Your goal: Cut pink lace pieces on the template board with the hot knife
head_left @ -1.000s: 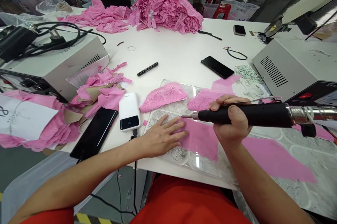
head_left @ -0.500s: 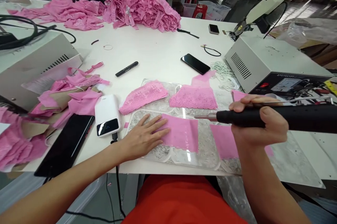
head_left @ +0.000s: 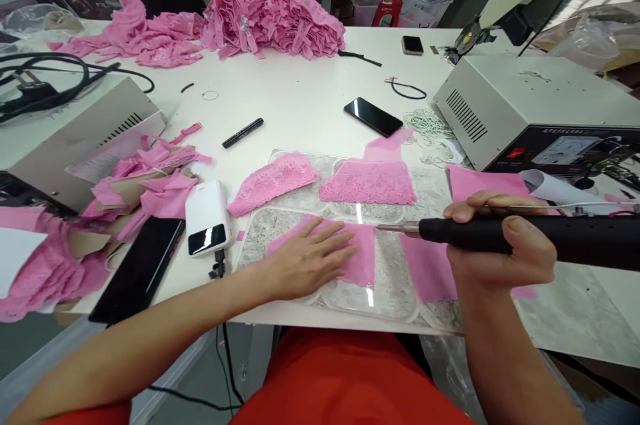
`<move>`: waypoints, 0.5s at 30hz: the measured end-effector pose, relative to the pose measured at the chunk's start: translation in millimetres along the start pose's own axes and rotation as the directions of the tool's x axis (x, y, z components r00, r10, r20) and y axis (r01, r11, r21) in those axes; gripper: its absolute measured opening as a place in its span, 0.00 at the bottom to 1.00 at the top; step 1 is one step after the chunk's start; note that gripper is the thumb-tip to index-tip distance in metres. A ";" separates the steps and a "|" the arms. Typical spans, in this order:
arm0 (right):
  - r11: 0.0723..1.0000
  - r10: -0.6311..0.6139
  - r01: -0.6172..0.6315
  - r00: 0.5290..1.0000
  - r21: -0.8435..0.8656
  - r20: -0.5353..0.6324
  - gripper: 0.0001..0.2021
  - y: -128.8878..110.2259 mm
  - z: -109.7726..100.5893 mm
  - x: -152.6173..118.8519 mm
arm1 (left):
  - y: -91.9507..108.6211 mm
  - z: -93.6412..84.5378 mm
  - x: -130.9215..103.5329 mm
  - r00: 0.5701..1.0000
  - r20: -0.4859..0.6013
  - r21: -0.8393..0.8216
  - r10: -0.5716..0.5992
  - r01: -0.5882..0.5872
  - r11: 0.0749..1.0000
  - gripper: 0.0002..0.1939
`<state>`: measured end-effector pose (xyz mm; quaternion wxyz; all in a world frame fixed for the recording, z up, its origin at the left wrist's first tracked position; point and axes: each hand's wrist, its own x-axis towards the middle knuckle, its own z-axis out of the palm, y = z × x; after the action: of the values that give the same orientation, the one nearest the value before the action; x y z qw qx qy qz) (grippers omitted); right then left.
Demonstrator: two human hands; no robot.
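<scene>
While a white rounded power bank (head_left: 207,212) lies leftmost, the left hand (head_left: 307,262) rests open, palm down, on a thin pink fabric piece (head_left: 364,258) over a clear plastic panel (head_left: 395,295). Just beside the piece's upper right corner is the metal tip (head_left: 403,228) of a black cylindrical tool (head_left: 580,238), wrapped in the right hand's (head_left: 497,255) curled fingers.

A left hand (head_left: 306,263) is resting on pink cloth (head_left: 364,260) as the right hand (head_left: 505,258) is pointing a black tool (head_left: 467,233) at its edge.
</scene>
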<state>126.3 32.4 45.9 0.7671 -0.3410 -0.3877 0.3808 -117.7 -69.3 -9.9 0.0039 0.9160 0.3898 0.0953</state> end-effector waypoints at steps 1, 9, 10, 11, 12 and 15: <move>1.000 -0.003 0.003 1.000 0.005 0.002 0.10 0.6 -1.3 0.1 | 1.2 2.4 5.8 1.000 0.005 -0.003 0.007 -0.007 1.000 0.24; 0.999 -0.008 0.006 0.999 0.039 0.038 0.10 -0.3 -5.7 -1.2 | -1.2 9.2 14.4 0.998 0.049 -0.022 0.038 -0.037 0.999 0.25; 0.999 -0.005 0.003 0.999 0.040 0.045 0.09 -0.5 -5.8 -1.4 | -1.1 9.2 14.2 0.998 0.058 -0.023 0.035 -0.034 0.999 0.25; 0.999 -0.005 0.003 0.999 0.041 0.050 0.09 -0.6 -5.8 -1.5 | -0.9 9.1 14.1 0.997 0.066 -0.025 0.032 -0.030 0.999 0.25; 0.999 -0.004 0.001 0.999 0.042 0.054 0.09 -0.7 -5.8 -1.7 | -0.5 9.1 14.3 0.997 0.074 -0.026 0.029 -0.027 0.999 0.25; 0.999 0.007 -0.009 0.998 0.039 0.061 0.09 -1.1 -5.5 -2.1 | 0.3 9.4 15.0 0.996 0.089 -0.031 0.018 -0.015 0.999 0.25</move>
<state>130.4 28.8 43.4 0.7599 -0.3156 -0.4019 0.4017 -105.6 -58.1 -16.6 0.0345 0.9223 0.3803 0.0603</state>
